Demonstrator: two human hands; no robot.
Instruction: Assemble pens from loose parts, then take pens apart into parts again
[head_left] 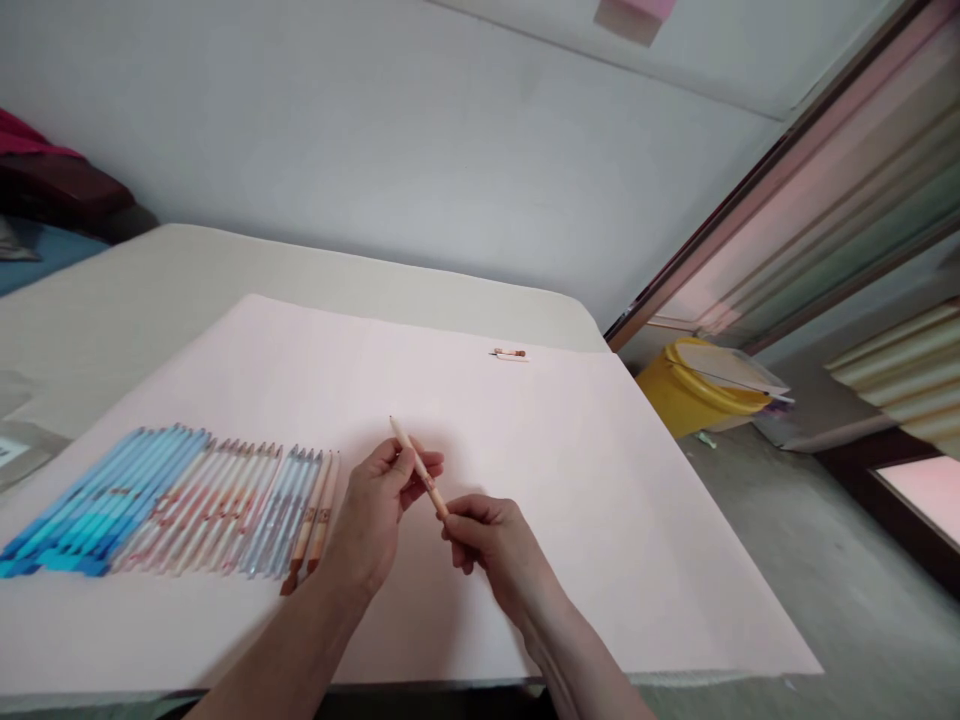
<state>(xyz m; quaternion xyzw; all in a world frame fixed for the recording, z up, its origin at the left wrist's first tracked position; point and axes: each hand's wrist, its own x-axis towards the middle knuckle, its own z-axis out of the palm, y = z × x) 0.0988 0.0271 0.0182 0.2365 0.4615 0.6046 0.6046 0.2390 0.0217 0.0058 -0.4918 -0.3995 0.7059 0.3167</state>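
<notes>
A slim, pale peach pen [418, 465] is held aslant above the sheet, its tip pointing up and left. My left hand [384, 500] pinches its upper part between thumb and fingers. The lower end sits in the closed fingers of my right hand [486, 535]. Left of my hands lies a row of pens: blue pens [142, 490], pens with clear and reddish barrels [217, 505], grey-blue patterned pens [285, 510], and brown-and-peach pens [319, 515] partly behind my left wrist. Farther back are a short brown-and-white pen part [510, 351] and a thin refill [511, 358].
A pale pink sheet [600, 560] covers much of the table [187, 265], which stands against a white wall [375, 130]. A yellow bucket [675, 390] is on the floor at the right. Dark red and blue items are at the far left.
</notes>
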